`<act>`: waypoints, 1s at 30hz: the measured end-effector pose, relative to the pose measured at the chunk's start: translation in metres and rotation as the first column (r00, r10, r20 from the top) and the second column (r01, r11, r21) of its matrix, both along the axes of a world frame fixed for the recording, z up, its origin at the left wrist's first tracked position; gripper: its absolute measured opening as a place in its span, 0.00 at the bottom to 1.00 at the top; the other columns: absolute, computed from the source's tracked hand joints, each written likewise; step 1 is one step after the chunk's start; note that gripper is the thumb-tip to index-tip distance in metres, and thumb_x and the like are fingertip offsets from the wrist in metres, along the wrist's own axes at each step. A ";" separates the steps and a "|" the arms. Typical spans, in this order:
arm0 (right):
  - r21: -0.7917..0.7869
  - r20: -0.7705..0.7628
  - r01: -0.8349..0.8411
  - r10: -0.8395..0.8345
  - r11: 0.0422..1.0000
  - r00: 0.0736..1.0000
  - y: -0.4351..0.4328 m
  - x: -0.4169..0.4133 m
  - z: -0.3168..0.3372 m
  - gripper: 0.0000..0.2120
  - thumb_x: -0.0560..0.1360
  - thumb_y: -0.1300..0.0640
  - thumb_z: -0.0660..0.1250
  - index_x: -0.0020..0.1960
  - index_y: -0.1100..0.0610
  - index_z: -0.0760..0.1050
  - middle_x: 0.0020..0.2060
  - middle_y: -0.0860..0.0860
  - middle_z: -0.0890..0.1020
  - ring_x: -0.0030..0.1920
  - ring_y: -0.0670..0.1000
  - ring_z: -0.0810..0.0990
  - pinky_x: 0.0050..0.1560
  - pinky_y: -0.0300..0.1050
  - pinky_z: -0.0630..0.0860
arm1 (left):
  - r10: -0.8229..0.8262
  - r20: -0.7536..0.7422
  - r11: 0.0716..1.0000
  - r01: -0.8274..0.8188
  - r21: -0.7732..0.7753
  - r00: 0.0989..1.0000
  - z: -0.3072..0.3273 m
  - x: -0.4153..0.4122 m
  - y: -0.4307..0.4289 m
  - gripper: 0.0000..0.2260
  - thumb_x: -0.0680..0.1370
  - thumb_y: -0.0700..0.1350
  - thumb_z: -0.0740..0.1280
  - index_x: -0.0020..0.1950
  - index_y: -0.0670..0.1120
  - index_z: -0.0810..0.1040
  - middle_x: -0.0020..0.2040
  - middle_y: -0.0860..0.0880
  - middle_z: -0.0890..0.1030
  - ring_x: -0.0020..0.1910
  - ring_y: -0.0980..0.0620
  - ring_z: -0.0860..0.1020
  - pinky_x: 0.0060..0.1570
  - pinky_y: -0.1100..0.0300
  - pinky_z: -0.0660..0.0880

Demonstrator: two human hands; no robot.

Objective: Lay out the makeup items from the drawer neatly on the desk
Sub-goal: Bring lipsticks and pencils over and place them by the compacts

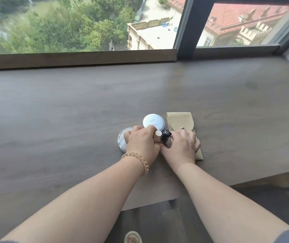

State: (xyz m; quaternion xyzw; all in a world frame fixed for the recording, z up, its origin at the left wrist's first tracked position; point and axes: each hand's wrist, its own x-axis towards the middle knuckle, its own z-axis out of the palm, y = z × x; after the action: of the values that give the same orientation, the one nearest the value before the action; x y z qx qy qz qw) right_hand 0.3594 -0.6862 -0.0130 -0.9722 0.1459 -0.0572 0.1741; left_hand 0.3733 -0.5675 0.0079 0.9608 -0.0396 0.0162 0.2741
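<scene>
From the head camera, a white round compact, a clear-rimmed compact and a beige snap pouch sit clustered on the desk. The left hand pinches a white-capped tube; the right hand lies curled on the pouch against a black lipstick, its hold unclear. The layout seems partly done, with spacing left to tidy

Dark wooden desk, wide window — daylight

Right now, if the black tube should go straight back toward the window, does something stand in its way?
Yes. The white round compact lies directly behind the black tube, and the beige pouch lies to its right. Open desk begins only beyond them. The left hand holds a white-capped stick beside it.
</scene>
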 end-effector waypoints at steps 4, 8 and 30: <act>0.051 0.007 -0.029 0.028 0.998 1.000 -0.002 -0.004 0.006 0.23 0.66 0.42 0.68 0.59 0.45 0.72 0.58 0.46 0.75 0.66 0.52 0.63 0.66 0.50 0.56 | -0.030 -0.093 0.999 0.032 0.018 0.995 0.005 0.000 0.001 0.07 0.72 0.47 0.64 0.49 0.52 0.73 0.45 0.55 0.81 0.56 0.50 0.71 0.47 0.57 0.52; 0.082 0.066 -0.132 0.127 0.988 0.990 -0.005 -0.016 0.021 0.42 0.62 0.40 0.70 0.71 0.45 0.58 0.64 0.46 0.69 0.68 0.51 0.61 0.68 0.49 0.54 | -0.024 -0.137 0.999 0.028 0.022 0.990 0.011 -0.005 0.008 0.09 0.73 0.49 0.64 0.52 0.52 0.74 0.48 0.55 0.81 0.58 0.51 0.71 0.50 0.56 0.53; -0.158 0.244 -0.764 0.774 0.626 0.584 0.315 -0.065 0.161 0.33 0.74 0.47 0.62 0.76 0.48 0.53 0.77 0.52 0.52 0.75 0.54 0.50 0.71 0.52 0.48 | 0.501 0.287 0.741 -0.576 0.345 0.816 0.164 -0.158 0.312 0.37 0.75 0.52 0.61 0.76 0.55 0.40 0.78 0.51 0.38 0.77 0.50 0.38 0.72 0.50 0.43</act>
State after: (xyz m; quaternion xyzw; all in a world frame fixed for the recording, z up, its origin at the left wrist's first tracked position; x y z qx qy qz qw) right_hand 0.2941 -0.3713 0.1478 -0.9228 -0.3167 -0.1199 0.1835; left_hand 0.2155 -0.2556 0.1719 0.9609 0.2143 0.1705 0.0417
